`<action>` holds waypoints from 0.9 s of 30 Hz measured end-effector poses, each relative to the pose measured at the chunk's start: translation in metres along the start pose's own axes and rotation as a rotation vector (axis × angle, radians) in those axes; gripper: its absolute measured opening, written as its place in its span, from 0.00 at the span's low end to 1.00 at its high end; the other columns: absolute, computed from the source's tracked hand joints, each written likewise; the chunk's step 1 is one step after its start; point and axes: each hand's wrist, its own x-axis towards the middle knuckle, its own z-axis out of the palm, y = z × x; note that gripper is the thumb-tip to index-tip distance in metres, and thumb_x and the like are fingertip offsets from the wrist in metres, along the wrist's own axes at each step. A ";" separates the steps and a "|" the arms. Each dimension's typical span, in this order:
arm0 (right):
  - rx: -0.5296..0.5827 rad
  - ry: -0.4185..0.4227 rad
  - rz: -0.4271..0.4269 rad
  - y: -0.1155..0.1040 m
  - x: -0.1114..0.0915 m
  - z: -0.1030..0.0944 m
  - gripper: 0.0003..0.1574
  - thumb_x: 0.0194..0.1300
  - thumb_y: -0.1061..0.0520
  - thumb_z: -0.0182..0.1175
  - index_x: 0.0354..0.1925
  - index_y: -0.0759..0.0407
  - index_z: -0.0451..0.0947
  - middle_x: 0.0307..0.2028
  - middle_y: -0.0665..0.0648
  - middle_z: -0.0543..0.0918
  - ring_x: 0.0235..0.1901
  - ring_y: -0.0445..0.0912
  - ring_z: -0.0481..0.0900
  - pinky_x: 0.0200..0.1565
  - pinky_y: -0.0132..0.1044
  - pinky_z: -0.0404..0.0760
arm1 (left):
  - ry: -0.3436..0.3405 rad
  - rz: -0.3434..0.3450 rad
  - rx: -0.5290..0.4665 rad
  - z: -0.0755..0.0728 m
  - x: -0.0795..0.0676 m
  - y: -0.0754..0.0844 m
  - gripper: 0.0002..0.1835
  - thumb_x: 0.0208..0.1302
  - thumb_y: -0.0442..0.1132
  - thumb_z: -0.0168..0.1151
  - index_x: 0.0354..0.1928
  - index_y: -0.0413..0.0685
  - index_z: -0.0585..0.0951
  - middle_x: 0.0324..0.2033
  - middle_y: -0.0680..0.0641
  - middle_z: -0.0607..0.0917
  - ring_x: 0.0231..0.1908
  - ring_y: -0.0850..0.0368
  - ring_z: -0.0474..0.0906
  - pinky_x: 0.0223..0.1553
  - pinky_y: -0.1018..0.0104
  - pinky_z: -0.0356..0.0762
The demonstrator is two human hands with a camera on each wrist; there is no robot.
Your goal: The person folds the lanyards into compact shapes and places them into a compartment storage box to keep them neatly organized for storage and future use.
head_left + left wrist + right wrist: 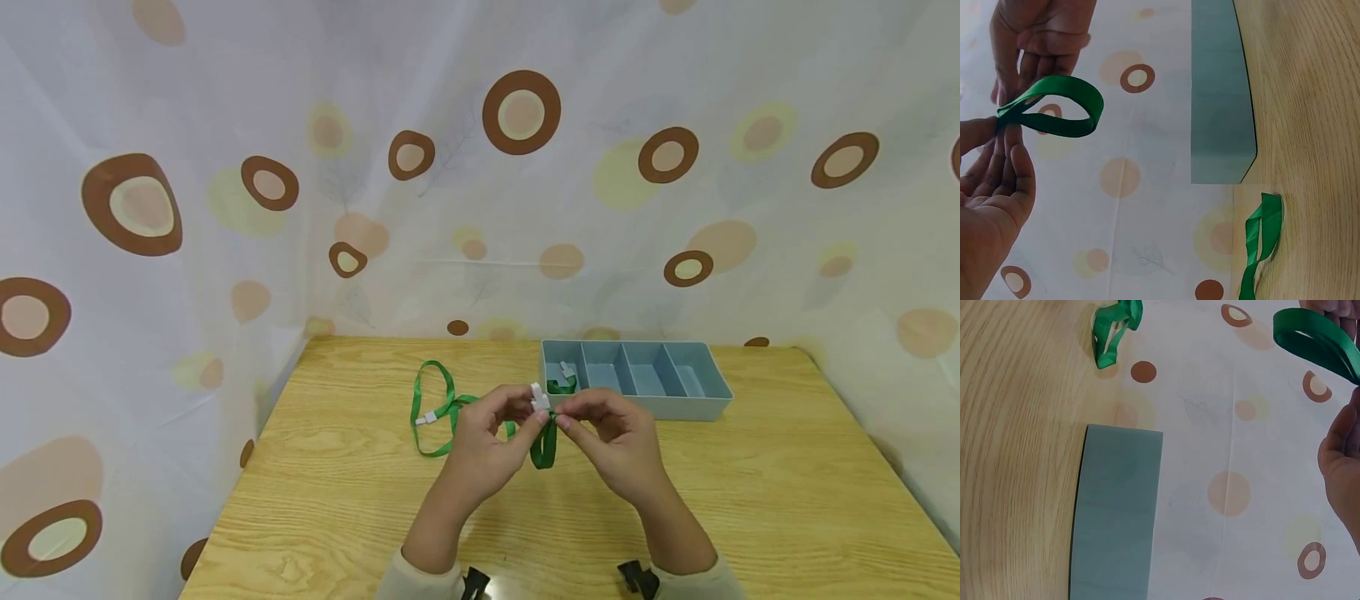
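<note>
Both hands hold a folded green lanyard (543,452) above the table, in front of the box. My left hand (487,446) pinches it near its white plastic clip (539,398), which sticks up past the fingers. Thumb and fingertips of my right hand (617,442) pinch the green strap just beside the left fingers. Below the fingertips the strap hangs in a narrow loop, also plain in the left wrist view as a green loop (1088,103). Part of the strap is hidden by the fingers.
Another green lanyard (417,400) with a white clip (426,418) lies loosely spread on the wooden table (337,500), at left. Behind the right hand stands a blue-grey box (675,408) with several compartments; its leftmost one holds a coiled green lanyard (555,387). A patterned curtain (465,200) hangs behind.
</note>
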 end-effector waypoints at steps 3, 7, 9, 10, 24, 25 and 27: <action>0.003 0.001 -0.028 0.001 -0.001 0.000 0.16 0.60 0.85 0.63 0.44 0.74 0.81 0.44 0.49 0.89 0.46 0.40 0.88 0.49 0.29 0.88 | -0.001 0.003 -0.001 0.000 0.000 0.000 0.13 0.75 0.33 0.67 0.57 0.39 0.84 0.46 0.43 0.89 0.45 0.57 0.86 0.52 0.62 0.88; 0.007 0.011 -0.048 0.000 -0.002 0.001 0.17 0.59 0.86 0.64 0.42 0.73 0.81 0.43 0.51 0.89 0.47 0.41 0.88 0.51 0.30 0.88 | 0.006 0.002 0.007 0.000 -0.001 -0.001 0.13 0.75 0.33 0.67 0.57 0.40 0.84 0.45 0.43 0.89 0.45 0.58 0.86 0.52 0.63 0.88; 0.011 0.009 -0.050 0.000 -0.001 0.001 0.17 0.59 0.86 0.64 0.42 0.73 0.82 0.43 0.52 0.89 0.48 0.41 0.88 0.51 0.31 0.88 | 0.012 0.002 0.010 0.001 -0.001 0.000 0.13 0.75 0.33 0.66 0.57 0.40 0.83 0.45 0.43 0.89 0.44 0.57 0.86 0.50 0.63 0.88; 0.012 0.005 -0.050 0.000 -0.001 0.001 0.17 0.59 0.86 0.64 0.42 0.72 0.81 0.43 0.52 0.89 0.48 0.41 0.88 0.52 0.31 0.88 | 0.014 0.000 0.010 0.001 -0.001 0.000 0.13 0.75 0.33 0.66 0.57 0.40 0.83 0.45 0.43 0.89 0.44 0.57 0.86 0.50 0.63 0.88; 0.026 -0.033 -0.065 -0.001 0.001 0.002 0.17 0.60 0.86 0.62 0.42 0.72 0.80 0.45 0.52 0.88 0.48 0.42 0.87 0.49 0.30 0.88 | 0.005 0.023 -0.022 0.001 0.000 0.002 0.11 0.73 0.33 0.68 0.55 0.43 0.84 0.44 0.42 0.89 0.44 0.58 0.87 0.50 0.62 0.89; 0.023 -0.024 -0.056 -0.002 0.001 0.002 0.16 0.60 0.86 0.62 0.41 0.72 0.80 0.45 0.51 0.88 0.48 0.41 0.87 0.49 0.30 0.88 | 0.004 0.028 -0.020 0.001 0.000 0.002 0.11 0.73 0.33 0.68 0.55 0.42 0.84 0.44 0.42 0.89 0.44 0.59 0.87 0.50 0.62 0.89; 0.027 -0.012 -0.045 -0.002 0.001 0.002 0.16 0.60 0.85 0.63 0.41 0.72 0.80 0.45 0.50 0.88 0.47 0.41 0.88 0.48 0.30 0.88 | 0.007 0.039 -0.017 0.001 -0.001 0.003 0.12 0.73 0.33 0.69 0.55 0.42 0.84 0.44 0.41 0.89 0.44 0.59 0.87 0.49 0.61 0.89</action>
